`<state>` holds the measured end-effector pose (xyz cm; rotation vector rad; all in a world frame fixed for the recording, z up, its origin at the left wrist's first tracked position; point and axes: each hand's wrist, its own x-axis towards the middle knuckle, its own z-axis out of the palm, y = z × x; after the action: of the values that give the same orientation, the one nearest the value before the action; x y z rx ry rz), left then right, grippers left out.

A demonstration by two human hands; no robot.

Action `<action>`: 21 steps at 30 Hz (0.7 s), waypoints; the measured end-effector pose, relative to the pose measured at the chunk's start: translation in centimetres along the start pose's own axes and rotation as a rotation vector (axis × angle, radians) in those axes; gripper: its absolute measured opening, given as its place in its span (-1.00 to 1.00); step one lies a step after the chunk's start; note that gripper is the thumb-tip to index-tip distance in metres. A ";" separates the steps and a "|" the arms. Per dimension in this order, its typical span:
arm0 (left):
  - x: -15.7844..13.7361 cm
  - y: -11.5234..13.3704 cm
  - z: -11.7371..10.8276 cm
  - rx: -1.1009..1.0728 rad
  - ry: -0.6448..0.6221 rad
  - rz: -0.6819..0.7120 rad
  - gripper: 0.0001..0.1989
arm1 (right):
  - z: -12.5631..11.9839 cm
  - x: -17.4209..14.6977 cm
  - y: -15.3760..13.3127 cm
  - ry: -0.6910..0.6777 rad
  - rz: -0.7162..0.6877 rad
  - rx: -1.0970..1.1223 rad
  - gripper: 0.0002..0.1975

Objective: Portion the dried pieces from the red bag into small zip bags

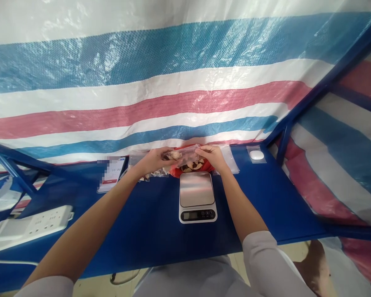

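Between my two hands a clear plastic bag [187, 154] is stretched sideways, with pale dried pieces bunched at its left end. My left hand [157, 160] is closed on that filled end. The fingers of my right hand [210, 155] pinch the other end. Below the bag lies a red plastic bag [177, 171] holding brown and pale dried slices [193, 166]. Just in front of it stands a white kitchen scale [198, 197] with a bare steel plate; its display is too small to read. Several filled clear bags [156, 174] lie under and beside my left hand.
A stack of flat clear bags [230, 159] lies right of the red bag, and a small bag with a white rounded object [256, 155] farther right. At left are a phone [111, 175] and a white power strip [34, 227]. Striped sheeting [142, 103] hangs behind the blue table [154, 231].
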<state>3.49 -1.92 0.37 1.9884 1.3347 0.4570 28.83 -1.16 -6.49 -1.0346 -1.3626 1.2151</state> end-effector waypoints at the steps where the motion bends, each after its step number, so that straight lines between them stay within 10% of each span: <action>1: 0.1 -0.2 0.0 -0.010 0.023 -0.008 -0.43 | -0.1 0.1 0.3 0.002 0.025 0.034 -0.63; 9: 1.1 0.6 -0.7 0.119 0.000 -0.004 -0.50 | -0.8 0.4 1.4 0.149 0.103 0.192 -0.55; 21: 3.0 1.6 -1.1 0.292 -0.083 0.072 -0.61 | -1.4 0.5 1.4 0.013 0.097 0.020 -0.68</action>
<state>5.13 0.83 2.01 2.2731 1.3423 0.2178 30.10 -0.33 -7.85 -1.1030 -1.3001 1.2886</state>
